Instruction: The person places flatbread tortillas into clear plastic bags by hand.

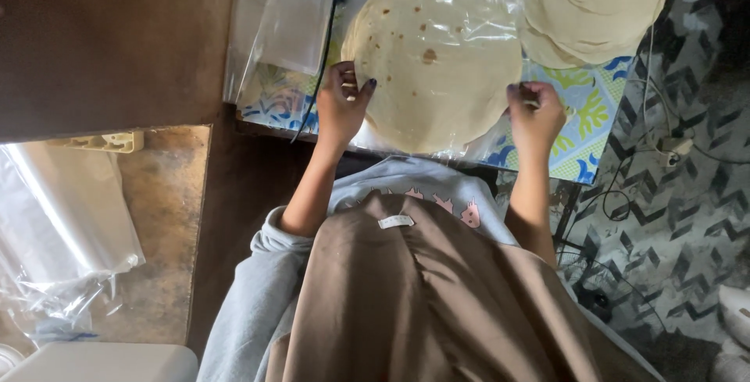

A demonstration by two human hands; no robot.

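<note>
1. Hands at work on a patterned table: the left hand [341, 105] pinches the stack of flatbreads [433, 58] at its eight o'clock edge, fingers curled shut over the rim together with the clear plastic bag [469, 15] that wraps it.
2. Opposite, the right hand [535, 112] grips the same stack at about four o'clock, fingers closed on bread and film alike; how deep the thumb reaches underneath cannot be told.
3. Lying flat on the blue, green and yellow tablecloth [586, 128], the stack sits at the near table edge, twelve o'clock from the person's brown apron [422, 296].
4. A second pile of paler flatbreads [594, 3] rests at two o'clock of the held stack, just beside it and possibly touching.
5. Spare clear bags [285, 15] lie at ten o'clock, and more plastic sheeting [58, 218] sits well apart to the left.
6. Judged from the grip, the step goes best with both hands level and moving together, so the rounds stay aligned and the thin film does not tear or bunch at the rim.
</note>
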